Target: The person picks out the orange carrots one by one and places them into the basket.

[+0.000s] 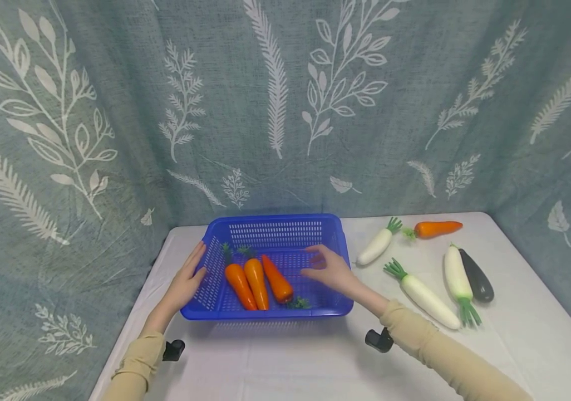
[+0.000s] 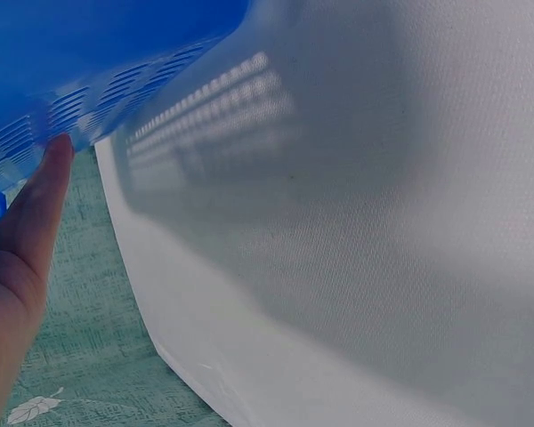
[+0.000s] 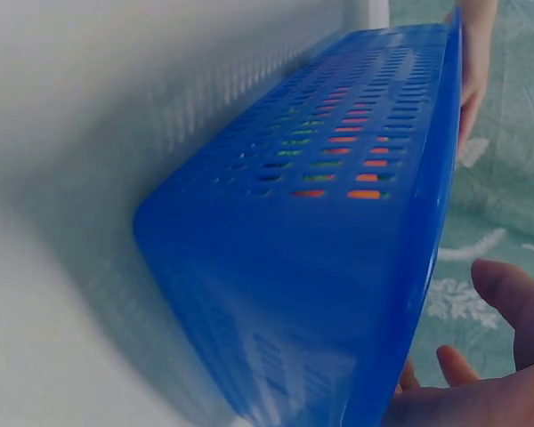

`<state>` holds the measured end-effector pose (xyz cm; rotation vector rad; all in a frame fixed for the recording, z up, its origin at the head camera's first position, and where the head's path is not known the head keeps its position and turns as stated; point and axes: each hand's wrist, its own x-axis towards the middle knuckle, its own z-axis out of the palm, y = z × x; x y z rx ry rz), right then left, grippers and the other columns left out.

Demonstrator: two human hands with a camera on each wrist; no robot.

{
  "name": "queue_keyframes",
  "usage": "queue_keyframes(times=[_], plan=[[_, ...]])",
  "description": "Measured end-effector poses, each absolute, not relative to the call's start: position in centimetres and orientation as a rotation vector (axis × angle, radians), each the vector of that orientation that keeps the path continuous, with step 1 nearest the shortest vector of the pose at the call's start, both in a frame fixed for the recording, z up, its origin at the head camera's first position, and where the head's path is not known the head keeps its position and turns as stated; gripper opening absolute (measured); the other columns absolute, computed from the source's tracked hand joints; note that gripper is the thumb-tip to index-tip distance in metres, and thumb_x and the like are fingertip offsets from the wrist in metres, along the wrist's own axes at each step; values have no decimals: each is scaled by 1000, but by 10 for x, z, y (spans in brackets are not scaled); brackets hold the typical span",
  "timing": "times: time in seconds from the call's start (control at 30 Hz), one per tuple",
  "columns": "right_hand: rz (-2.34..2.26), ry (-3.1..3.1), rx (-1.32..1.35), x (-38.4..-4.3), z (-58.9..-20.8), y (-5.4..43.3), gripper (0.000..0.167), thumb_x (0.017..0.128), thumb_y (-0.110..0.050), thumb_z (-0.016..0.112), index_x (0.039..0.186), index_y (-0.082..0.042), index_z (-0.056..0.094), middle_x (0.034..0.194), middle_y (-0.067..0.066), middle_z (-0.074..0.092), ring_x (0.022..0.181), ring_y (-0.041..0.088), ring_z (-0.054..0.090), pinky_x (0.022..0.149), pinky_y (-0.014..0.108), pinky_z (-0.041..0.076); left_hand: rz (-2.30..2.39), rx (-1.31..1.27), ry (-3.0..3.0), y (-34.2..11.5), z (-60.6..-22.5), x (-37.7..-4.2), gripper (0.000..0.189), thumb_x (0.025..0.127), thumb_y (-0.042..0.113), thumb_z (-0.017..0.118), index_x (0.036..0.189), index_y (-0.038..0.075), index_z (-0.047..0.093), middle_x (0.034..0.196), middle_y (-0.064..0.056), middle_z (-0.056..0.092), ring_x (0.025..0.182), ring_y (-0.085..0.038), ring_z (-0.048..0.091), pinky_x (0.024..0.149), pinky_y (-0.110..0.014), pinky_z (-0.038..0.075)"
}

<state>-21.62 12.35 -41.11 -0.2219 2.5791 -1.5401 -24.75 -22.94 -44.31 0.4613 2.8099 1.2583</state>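
Note:
A blue perforated plastic basket (image 1: 265, 314) stands on the white-covered table. Three orange carrots lie in its left and middle part: a left carrot (image 1: 239, 283), a middle carrot (image 1: 256, 278) and a right carrot (image 1: 276, 279) whose green top points toward the front. My left hand (image 1: 185, 284) rests against the basket's left side, fingers straight; in the left wrist view the thumb (image 2: 49, 200) is near the slotted wall. Over the basket's right part hovers my right hand (image 1: 333, 272), fingers loosely bent and apart, holding nothing. In the right wrist view the basket wall (image 3: 276, 249) hides part of that hand.
Right of the basket lie a small white radish (image 1: 377, 246), another carrot (image 1: 438, 229), a larger white radish (image 1: 428, 301), a third white radish (image 1: 457, 273) and a dark eggplant (image 1: 476, 277). A patterned green-grey curtain (image 1: 285, 167) hangs behind the table and along both sides.

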Motion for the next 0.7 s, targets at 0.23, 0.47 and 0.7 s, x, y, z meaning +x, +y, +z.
queue_keyframes(times=[0.23, 0.47, 0.7], plan=[[-1573, 2597, -243, -213, -408, 140, 51, 84, -18, 69, 130, -3, 52, 120, 25, 60, 109, 37, 62, 88, 43, 55, 1260, 466, 2816, -228, -442, -247, 54, 99, 2, 38, 149, -5, 19, 157, -23, 10, 143, -47, 10, 114, -64, 11], [-1648, 2605, -262, -211, -399, 156, 51, 86, -16, 66, 132, 0, 49, 120, 25, 60, 109, 38, 61, 90, 43, 55, 1255, 454, 2809, -229, -440, -246, 54, 99, 3, 38, 149, -4, 19, 158, -22, 9, 144, -45, 9, 115, -62, 10], [-1632, 2663, -178, -214, -397, 178, 52, 88, -15, 65, 135, -1, 47, 124, 26, 58, 112, 40, 59, 91, 47, 54, 1253, 457, 2811, -230, -444, -247, 54, 99, 2, 38, 149, -4, 19, 158, -22, 9, 144, -45, 10, 115, -62, 11]])
